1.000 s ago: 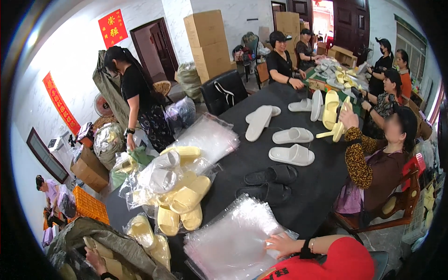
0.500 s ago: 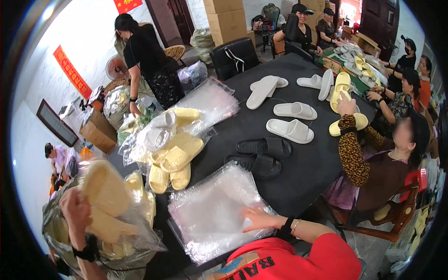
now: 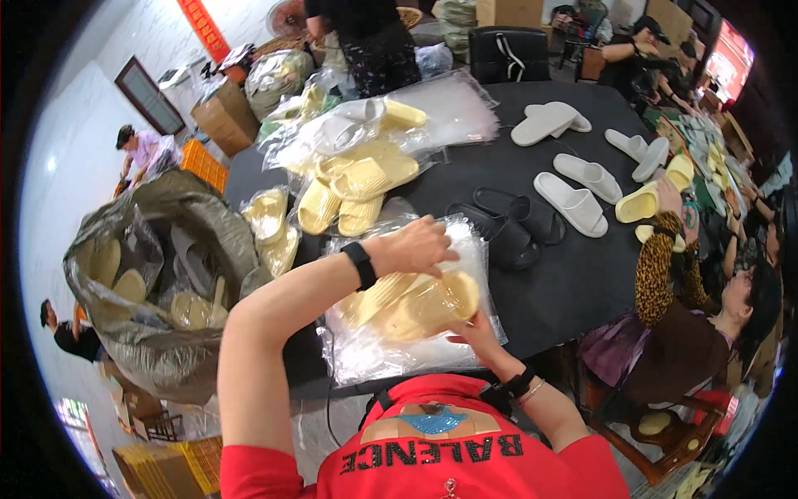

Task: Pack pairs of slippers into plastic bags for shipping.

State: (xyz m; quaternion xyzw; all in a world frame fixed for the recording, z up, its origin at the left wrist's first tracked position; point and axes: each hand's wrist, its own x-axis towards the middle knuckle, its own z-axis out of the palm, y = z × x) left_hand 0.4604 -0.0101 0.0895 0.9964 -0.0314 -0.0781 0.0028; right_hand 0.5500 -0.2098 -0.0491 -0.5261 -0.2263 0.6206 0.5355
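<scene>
A pair of pale yellow slippers in a clear plastic bag lies in front of me on a stack of clear bags. My left hand hovers over the upper edge of the bagged pair, fingers loosely bent and apart, with nothing visible in them. At the lower right of the pair, my right hand grips the slipper's edge through the plastic; some fingers are hidden. Just beyond the stack sit two black slippers. More bagged yellow slippers are heaped to the far left.
A large woven sack holding slippers stands at the left of the dark table. White-grey slippers lie to the right. A co-worker's hand holds a yellow slipper. An office chair stands behind the table.
My left hand has moved right from beside the sack, and the bagged yellow slippers now lie on the bag stack. My right hand has shifted from the stack onto the pair. The view has turned left.
</scene>
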